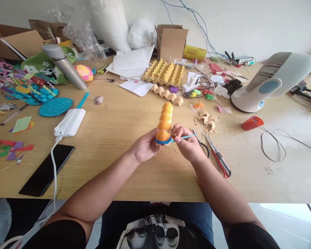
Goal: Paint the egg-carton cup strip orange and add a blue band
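A row of orange-painted egg carton cups (165, 119) points away from me above the table. My left hand (147, 144) grips its near end from the left side, thumb against the cups. Around the base of the nearest cup runs a blue strip (162, 141), whose loose thin end sticks out to the right. My right hand (186, 142) is closed on that loose end, fingertips pinched close beside the cup. Under and beyond the right hand lie black-handled scissors (206, 148), partly hidden. A red utility knife (219, 157) rests just right of them.
Carton scraps (208, 120) and a yellow egg tray (166, 73) lie farther back. At right stand a white fan (269, 83) and an orange cup (252, 123). A power bank (70, 122), a phone (48, 169) and a steel bottle (67, 67) are at left.
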A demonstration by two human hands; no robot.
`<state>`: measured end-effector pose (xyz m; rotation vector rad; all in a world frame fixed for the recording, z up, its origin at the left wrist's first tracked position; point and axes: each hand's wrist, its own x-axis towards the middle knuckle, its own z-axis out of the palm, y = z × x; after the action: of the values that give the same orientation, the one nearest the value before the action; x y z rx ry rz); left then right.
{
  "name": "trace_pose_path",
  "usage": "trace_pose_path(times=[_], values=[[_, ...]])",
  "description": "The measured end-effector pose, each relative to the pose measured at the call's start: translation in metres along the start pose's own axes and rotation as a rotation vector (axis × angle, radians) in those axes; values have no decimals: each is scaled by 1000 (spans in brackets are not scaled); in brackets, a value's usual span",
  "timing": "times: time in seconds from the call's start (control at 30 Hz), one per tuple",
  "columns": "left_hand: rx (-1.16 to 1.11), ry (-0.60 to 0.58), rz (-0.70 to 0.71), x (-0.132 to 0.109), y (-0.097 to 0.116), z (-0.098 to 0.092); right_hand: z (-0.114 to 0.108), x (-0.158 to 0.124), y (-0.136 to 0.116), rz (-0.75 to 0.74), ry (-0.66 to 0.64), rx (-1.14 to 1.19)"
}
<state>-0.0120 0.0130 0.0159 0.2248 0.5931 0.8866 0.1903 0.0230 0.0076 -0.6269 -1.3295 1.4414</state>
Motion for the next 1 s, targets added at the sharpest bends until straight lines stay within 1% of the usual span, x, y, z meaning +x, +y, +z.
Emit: trace_pose_path(times=[0.03, 0.1, 0.3, 0.37, 0.5, 0.63, 0.73, 0.9, 1.0], values=[[3, -7, -3, 0, 0, -1, 0, 0, 1, 8, 6, 41], [8, -21, 3, 0, 0, -2, -1, 0, 3, 7, 17, 48], [58, -73, 27, -1, -3, 0, -1, -1, -4, 23, 8, -117], [70, -85, 37, -2, -3, 1, -1, -1, -5, 25, 16, -129], [107, -77, 33, -3, -2, 3, 0, 1, -3, 28, 18, 10], [148, -95, 23, -6, -1, 7, 1, 1, -1, 46, 5, 2], [173, -126, 15, -9, 0, 9, 3, 1, -3, 52, 13, 71], [161, -67, 25, -11, 0, 12, 5, 0, -3, 103, 36, 216], [151, -44, 41, -10, 0, 12, 6, -1, 0, 160, -1, 228]])
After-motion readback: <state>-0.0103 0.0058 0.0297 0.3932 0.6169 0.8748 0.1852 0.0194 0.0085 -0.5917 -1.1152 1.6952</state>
